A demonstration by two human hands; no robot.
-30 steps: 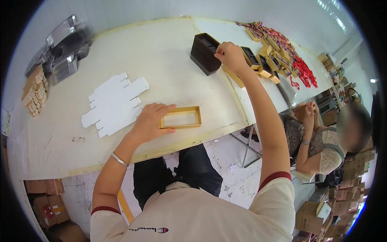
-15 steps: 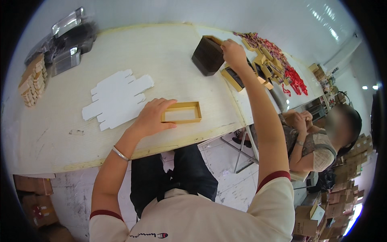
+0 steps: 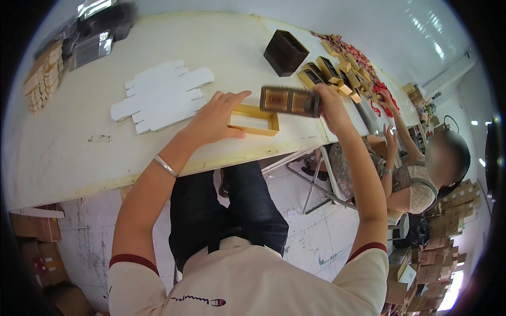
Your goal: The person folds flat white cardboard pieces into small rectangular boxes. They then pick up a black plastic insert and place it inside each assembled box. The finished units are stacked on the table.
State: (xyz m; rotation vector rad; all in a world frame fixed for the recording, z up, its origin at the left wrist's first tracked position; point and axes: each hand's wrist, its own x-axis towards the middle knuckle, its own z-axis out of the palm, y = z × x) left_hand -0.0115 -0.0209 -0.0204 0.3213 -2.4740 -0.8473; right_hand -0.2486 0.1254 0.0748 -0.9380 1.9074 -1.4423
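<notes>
A shallow, open gold box (image 3: 255, 129) lies on the table near its front edge. My left hand (image 3: 216, 117) grips its left end, thumb at the near wall and fingers over the far side. Just above the box's right end, a dark brown insert tray (image 3: 289, 100) with two square-looking compartments is tilted up and slightly blurred. My right hand (image 3: 332, 108) pinches this tray by its right end. Beyond it stands a stack of dark brown insert trays (image 3: 285, 54), touched by neither hand.
White flat box blanks (image 3: 161, 97) lie piled left of centre. Wooden-coloured blocks (image 3: 45, 79) and clear plastic wrapping (image 3: 92, 50) sit far left. Several gold boxes (image 3: 329, 71) and red ribbons (image 3: 387, 95) crowd the right. A co-worker (image 3: 408, 179) sits at right, one hand reaching the ribbons.
My right hand has come from the tray stack toward the gold box, bringing one insert tray. My left hand still grips the box. The co-worker's arm now reaches out to the ribbons.
</notes>
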